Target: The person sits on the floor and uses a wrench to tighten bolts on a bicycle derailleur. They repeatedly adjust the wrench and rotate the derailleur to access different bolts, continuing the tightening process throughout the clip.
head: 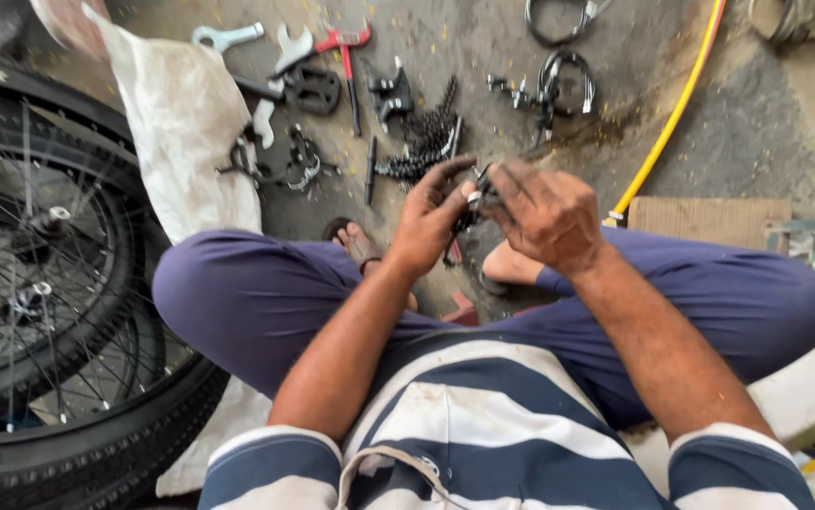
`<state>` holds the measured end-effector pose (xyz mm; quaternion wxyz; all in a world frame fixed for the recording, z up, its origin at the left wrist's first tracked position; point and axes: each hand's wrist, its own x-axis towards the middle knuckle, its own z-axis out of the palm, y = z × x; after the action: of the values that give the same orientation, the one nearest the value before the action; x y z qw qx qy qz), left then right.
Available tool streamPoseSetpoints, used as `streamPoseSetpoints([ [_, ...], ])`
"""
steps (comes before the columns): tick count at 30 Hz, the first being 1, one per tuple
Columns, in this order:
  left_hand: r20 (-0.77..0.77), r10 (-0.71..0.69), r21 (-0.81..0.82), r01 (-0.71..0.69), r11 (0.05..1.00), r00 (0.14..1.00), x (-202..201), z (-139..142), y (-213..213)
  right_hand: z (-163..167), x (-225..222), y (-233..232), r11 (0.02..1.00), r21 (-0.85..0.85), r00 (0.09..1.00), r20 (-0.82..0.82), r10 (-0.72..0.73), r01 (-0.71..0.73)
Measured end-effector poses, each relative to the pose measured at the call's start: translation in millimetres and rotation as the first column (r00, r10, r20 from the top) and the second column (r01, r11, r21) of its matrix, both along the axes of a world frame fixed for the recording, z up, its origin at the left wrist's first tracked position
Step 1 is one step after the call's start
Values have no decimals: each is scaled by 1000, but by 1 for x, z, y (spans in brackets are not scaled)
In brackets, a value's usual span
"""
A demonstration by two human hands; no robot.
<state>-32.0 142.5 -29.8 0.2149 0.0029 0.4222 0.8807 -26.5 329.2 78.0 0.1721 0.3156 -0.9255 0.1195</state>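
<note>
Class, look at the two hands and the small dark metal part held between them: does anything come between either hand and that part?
Nothing visible does. The left hand and right hand both grip the small metal part directly.

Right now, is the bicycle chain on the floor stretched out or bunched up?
Bunched up: the chain lies in a loose heap on the concrete floor, ahead of both hands.

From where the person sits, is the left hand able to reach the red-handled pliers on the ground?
Probably yes, but not freely. The left hand is busy gripping a small dark metal part together with the right hand. The pliers lie further ahead, beyond the bicycle chain, with nothing blocking them.
</note>
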Motion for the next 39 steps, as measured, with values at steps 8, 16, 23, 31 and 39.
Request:
streamPoseSetpoints([
  [8, -16, -46, 84, 47, 995, 999, -2, -5, 3, -10, 3, -2, 999, -42, 998, 55, -24, 27],
  [16, 146, -115, 185, 87, 979, 983, 0, -21, 15, -28, 9, -3, 908, -394, 967, 253, -41, 142],
  [23, 71, -22, -23, 23, 999, 997, -3, -12, 11, -31, 9, 2, 843, -477, 911, 411, -36, 249],
  [31, 19, -2, -106, 4, 994, 1000, 0, -12, 7, -35, 3, -6, 963, -263, 991, 130, -33, 67],
  [39, 46, -6, -144, 13, 989, 999, 1, -11, 9, -48, 7, -10, 968, -242, 995, 79, -55, 73],
])
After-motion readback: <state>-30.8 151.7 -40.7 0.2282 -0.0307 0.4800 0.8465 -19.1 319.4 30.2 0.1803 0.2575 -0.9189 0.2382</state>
